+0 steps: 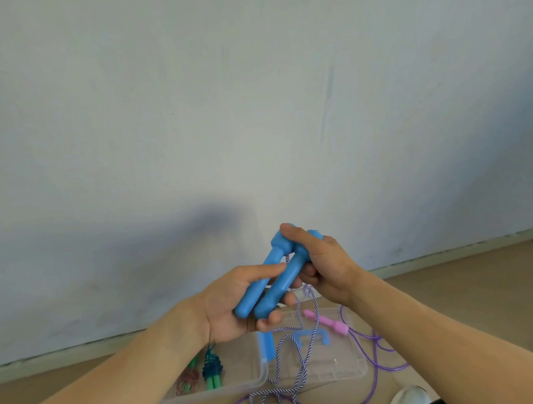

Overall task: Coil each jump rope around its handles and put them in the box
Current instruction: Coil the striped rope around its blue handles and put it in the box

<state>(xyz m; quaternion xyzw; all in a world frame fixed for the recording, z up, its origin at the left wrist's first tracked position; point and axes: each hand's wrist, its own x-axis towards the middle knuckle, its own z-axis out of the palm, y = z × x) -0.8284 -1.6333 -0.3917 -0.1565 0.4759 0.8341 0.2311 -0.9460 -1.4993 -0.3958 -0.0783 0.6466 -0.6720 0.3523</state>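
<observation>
Blue handles [274,279] lie side by side at the frame's centre, long axes running from lower left to upper right. The left hand [234,303] clasps their lower ends; the right hand [317,264] pinches the upper caps. The striped rope [295,368] hangs from the top ends down to the floor, nearer the right hand, which seems better placed to wind it. The clear box [238,378] waits below.

Light: soft, even daylight
Shadow: dim blurred patch on the wall [216,217], frame centre
Sharpness: slightly soft
Edges: wide-angle bending
</observation>
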